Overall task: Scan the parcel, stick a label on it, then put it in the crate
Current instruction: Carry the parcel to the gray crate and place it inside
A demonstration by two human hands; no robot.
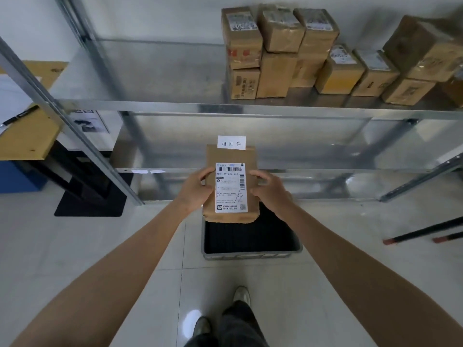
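Observation:
I hold a flat brown cardboard parcel (231, 156) in both hands, face up, above the far end of a grey crate (250, 255) on the floor. A white shipping label (231, 187) with barcodes covers its middle. A small white tag with black characters (231, 142) shows at the parcel's far edge; whether it is stuck to the parcel or hangs behind it, I cannot tell. My left hand (194, 191) grips the left side, my right hand (268, 190) the right side. The crate's inside looks dark and holds nothing I can see.
A metal shelf rack (175, 106) stands ahead, with several brown boxes (280, 53) stacked on its upper right. A wooden table (30, 136) and a black mat (92, 204) are at the left. Black rods (423, 231) lie on the floor at right. My feet (240, 296) are below.

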